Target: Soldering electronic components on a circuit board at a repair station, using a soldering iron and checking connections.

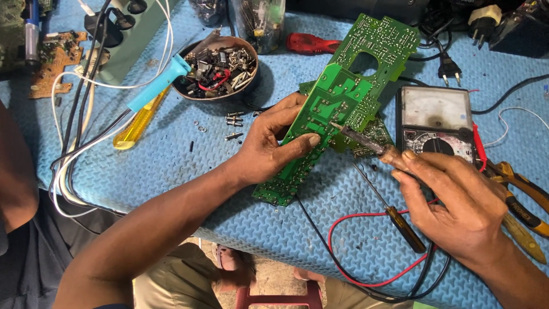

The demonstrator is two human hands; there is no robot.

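Observation:
My left hand (269, 146) grips a long green circuit board (337, 103), thumb pressed on its solder side, holding it tilted above the blue mat. My right hand (457, 203) holds a soldering iron (360, 140) by its brown handle, with the metal tip touching the board near my left thumb. An analog multimeter (437, 123) lies just behind my right hand. A second, smaller green board (374, 134) lies under the held one.
A bowl of screws and parts (220, 68) sits at the back left, beside a blue-handled tool (154, 86) and a yellow screwdriver (134, 126). Another screwdriver (394, 212), red and black leads (354, 246), pliers (523, 200) and loose screws (231, 123) lie on the blue mat (171, 166).

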